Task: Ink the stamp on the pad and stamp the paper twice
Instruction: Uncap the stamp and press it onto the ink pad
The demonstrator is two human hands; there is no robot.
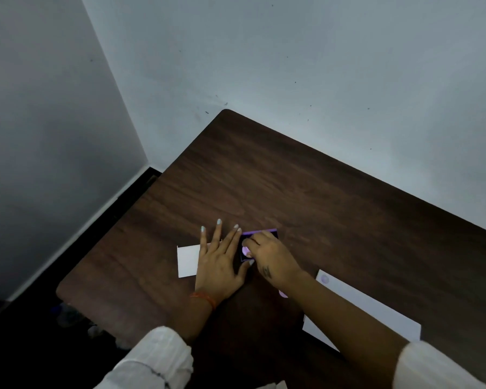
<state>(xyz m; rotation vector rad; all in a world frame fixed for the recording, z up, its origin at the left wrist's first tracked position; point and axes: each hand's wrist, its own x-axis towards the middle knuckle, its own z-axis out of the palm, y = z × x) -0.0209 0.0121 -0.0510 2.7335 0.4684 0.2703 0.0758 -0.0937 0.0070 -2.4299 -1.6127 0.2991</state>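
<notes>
A dark ink pad [264,231] with a purple far edge lies near the middle of the brown table [292,178]. My right hand [272,258] is curled over the pad, its fingers closed on a small stamp [246,250] of which only a round pale purple part shows. My left hand [218,262] rests flat with fingers spread, just left of the pad, partly on a small white card [188,261]. A larger white paper [371,313] lies at the right, under my right forearm. It bears a round purple mark [324,279], and a second purple mark [283,293] peeks out beside the arm.
The table stands in a corner with grey walls behind and to the left. Its left edge drops to a dark floor [26,346] with some blurred objects. My white sleeves fill the bottom of the view.
</notes>
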